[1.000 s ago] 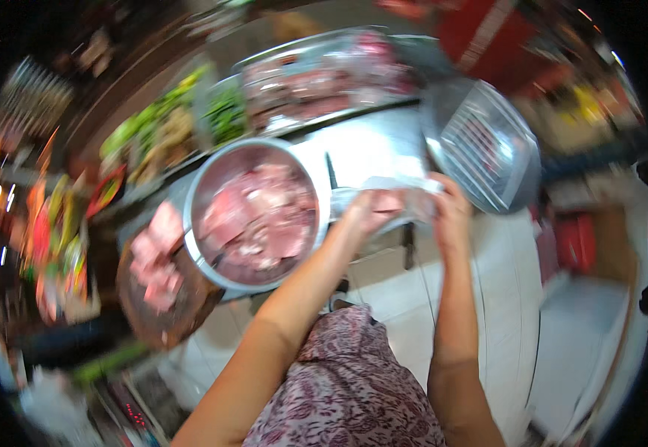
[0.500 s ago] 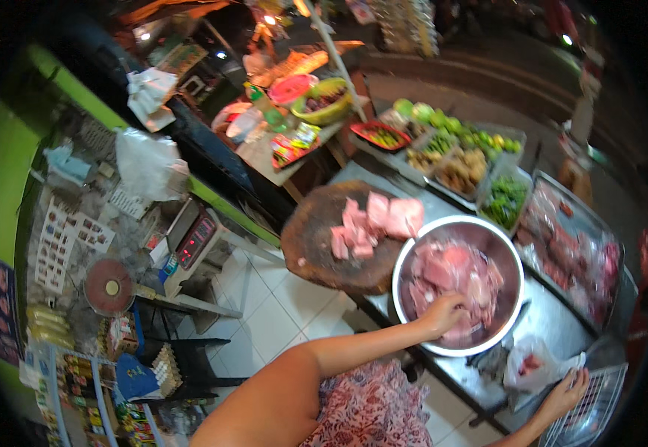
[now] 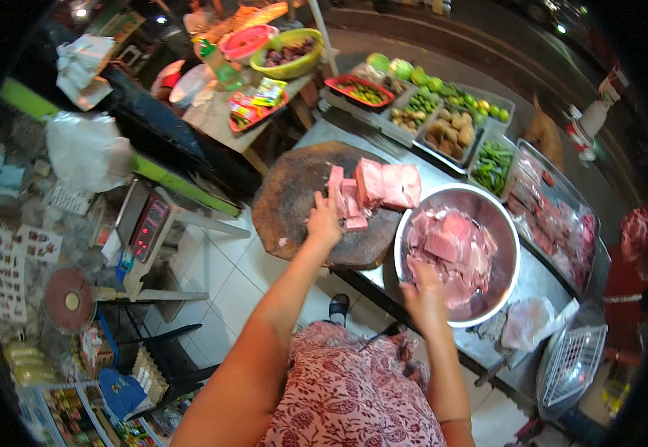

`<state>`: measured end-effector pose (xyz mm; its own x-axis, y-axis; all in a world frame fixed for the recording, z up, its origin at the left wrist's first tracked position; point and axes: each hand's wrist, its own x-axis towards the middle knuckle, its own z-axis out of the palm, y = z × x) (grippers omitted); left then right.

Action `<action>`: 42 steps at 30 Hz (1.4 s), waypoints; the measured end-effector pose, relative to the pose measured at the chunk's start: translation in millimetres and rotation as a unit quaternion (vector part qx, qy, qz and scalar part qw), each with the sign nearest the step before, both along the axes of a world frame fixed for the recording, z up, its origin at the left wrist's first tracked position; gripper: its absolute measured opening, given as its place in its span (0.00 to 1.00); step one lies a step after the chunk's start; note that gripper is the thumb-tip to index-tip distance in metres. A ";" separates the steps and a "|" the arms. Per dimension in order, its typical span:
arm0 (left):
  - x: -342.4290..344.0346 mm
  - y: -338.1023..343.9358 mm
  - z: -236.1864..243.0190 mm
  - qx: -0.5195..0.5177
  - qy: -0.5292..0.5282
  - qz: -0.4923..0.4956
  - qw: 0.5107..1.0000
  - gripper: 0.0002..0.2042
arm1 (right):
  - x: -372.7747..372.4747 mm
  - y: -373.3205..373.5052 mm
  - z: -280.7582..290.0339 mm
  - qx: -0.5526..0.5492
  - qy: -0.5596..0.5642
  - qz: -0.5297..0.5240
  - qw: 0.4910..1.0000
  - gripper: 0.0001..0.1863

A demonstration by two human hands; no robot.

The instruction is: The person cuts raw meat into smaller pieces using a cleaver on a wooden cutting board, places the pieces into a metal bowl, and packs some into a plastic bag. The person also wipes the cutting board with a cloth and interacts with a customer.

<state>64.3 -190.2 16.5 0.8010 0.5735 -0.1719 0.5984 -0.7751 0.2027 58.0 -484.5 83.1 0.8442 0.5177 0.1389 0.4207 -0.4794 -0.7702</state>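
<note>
My left hand [image 3: 324, 220] is over the round wooden chopping block [image 3: 287, 186], fingers apart beside several cut chunks [image 3: 348, 197] of pink meat. Larger pink slabs [image 3: 398, 185] lie at the block's back right. My right hand [image 3: 424, 294] is at the lower left of the steel bowl [image 3: 510, 255] of raw meat pieces [image 3: 450, 242], blurred, so I cannot tell what, if anything, its fingers hold. A translucent plastic bag [image 3: 525, 324] rests on the metal table right of the bowl.
Trays of produce [image 3: 450, 134] and bagged meat [image 3: 551, 235] line the back. A side table [image 3: 212, 119] carries basins and packets. At left are a digital scale [image 3: 145, 223] and cluttered green-edged counter [image 3: 33, 100]; a wire rack [image 3: 573, 357] sits lower right.
My left hand has left the plastic bag, dipped into the bowl and moved up-left to the block. My right hand has left the bag for the bowl. The view has swung around.
</note>
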 end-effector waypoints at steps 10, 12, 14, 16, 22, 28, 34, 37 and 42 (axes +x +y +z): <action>64.3 100.8 -26.1 -0.235 0.068 -0.126 0.961 0.76 | 11.7 179.2 -80.5 -0.144 0.020 -0.049 0.988 0.53; 69.2 111.6 -26.6 -0.268 0.083 -0.144 0.949 0.77 | 19.3 199.2 -84.8 -0.141 0.003 -0.073 0.987 0.57; 73.5 120.8 -24.5 -0.255 0.094 -0.177 0.946 0.80 | 23.1 213.5 -86.3 -0.173 0.049 -0.083 0.980 0.58; 79.8 129.3 -22.7 -0.257 0.116 -0.186 0.941 0.77 | 24.0 223.4 -87.4 -0.155 0.015 -0.115 0.981 0.54; 88.3 130.6 -28.4 -0.212 0.147 -0.283 0.924 0.65 | 16.1 245.1 -92.9 -0.138 0.077 -0.156 0.975 0.54; 61.5 125.0 -30.0 -0.247 0.122 -0.286 0.918 0.63 | 18.6 262.4 -98.9 -0.090 0.107 -0.204 0.969 0.53; 55.3 132.7 -41.5 -0.281 0.083 -0.297 0.909 0.60 | 28.2 266.7 -128.5 0.011 0.112 -0.173 0.978 0.48; 49.9 137.2 -50.6 -0.297 0.037 -0.323 0.898 0.58 | 29.1 263.0 -143.9 0.123 0.107 -0.156 0.974 0.52; 37.6 135.9 -55.2 -0.304 0.004 -0.345 0.888 0.57 | 25.7 251.2 -135.8 0.323 0.320 -0.096 0.885 0.51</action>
<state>101.9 -54.2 -38.7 0.9228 -0.2553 -0.2886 0.0261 -0.7058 0.7079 83.7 -233.3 -52.7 0.9209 0.3431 -0.1849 -0.2424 0.1329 -0.9610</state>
